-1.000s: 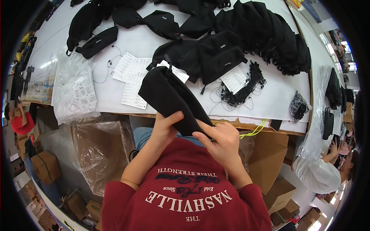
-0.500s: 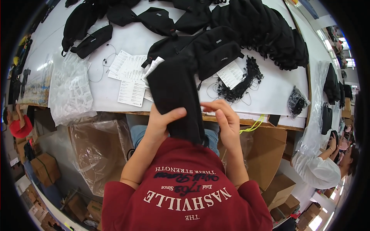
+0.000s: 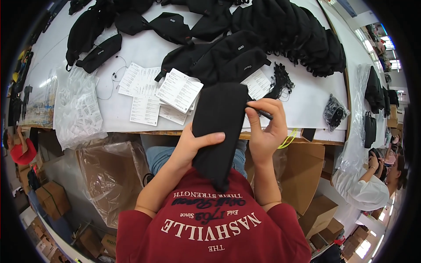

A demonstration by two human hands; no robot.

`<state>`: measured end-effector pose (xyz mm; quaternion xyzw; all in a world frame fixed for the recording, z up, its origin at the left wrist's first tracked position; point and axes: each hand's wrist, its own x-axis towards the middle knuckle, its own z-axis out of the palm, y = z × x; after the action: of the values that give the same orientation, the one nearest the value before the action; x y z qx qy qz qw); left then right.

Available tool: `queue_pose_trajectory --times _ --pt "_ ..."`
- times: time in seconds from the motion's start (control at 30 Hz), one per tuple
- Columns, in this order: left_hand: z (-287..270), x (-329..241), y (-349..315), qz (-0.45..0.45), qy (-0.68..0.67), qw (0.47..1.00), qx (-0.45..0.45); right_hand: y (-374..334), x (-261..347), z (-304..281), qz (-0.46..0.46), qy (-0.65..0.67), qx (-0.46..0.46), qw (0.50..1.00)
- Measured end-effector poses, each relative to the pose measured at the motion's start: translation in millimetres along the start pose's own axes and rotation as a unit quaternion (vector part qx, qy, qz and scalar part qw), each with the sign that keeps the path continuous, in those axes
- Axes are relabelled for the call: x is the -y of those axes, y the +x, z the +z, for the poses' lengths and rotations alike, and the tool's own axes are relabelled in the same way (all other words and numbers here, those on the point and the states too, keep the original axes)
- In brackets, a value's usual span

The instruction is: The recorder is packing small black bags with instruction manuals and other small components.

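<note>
A flat black fabric pouch (image 3: 219,109) is held up over the table's front edge, its lower end close to my shirt. My left hand (image 3: 198,142) grips its left side, thumb across the front and the other fingers hidden behind. At the pouch's right edge, my right hand (image 3: 268,127) pinches a short black strip between thumb and fingertips; I cannot tell whether it is a strap end or a zip pull. Behind the pouch lie stacks of white printed cards (image 3: 177,90) and a tangle of thin black tag cords (image 3: 281,81).
Black bags (image 3: 232,48) lie beyond the cards, with a long row of more bags (image 3: 298,37) at the back right. A clear plastic bag of white slips (image 3: 79,109) hangs over the left edge. A small bag of black parts (image 3: 336,111) sits right. Cardboard boxes (image 3: 52,195) stand below.
The pouch has shifted right and nearer to me, uncovering the card stack. My right hand has moved right and up and now pinches the black strip.
</note>
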<state>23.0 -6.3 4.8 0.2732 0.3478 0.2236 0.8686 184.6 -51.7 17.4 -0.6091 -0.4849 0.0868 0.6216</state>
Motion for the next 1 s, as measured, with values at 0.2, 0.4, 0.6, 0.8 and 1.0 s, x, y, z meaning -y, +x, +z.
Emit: queue_pose_trajectory --times 0.2,0.4,0.6,0.8,1.0 --pt "-15.8 -9.1 21.8 0.048 -0.118 0.991 -0.032 -8.1 19.8 -6.2 0.04 0.025 0.199 0.979" --pt "-32.2 -18.7 30.4 0.052 -0.203 0.978 -0.012 -12.1 29.6 -8.9 0.084 0.048 0.319 0.943" --pt "-16.7 -22.5 23.8 0.106 -0.135 0.979 -0.106 -0.6 28.3 -16.0 -0.043 -0.2 0.283 0.937" --pt "-12.5 -13.5 3.1 0.069 -0.166 0.983 0.032 -1.6 20.3 -10.6 -0.131 -0.228 0.342 0.902" --pt "-56.5 -16.7 14.7 0.342 0.297 0.882 -0.133 -0.7 9.3 -28.2 0.029 -0.028 0.228 0.973"
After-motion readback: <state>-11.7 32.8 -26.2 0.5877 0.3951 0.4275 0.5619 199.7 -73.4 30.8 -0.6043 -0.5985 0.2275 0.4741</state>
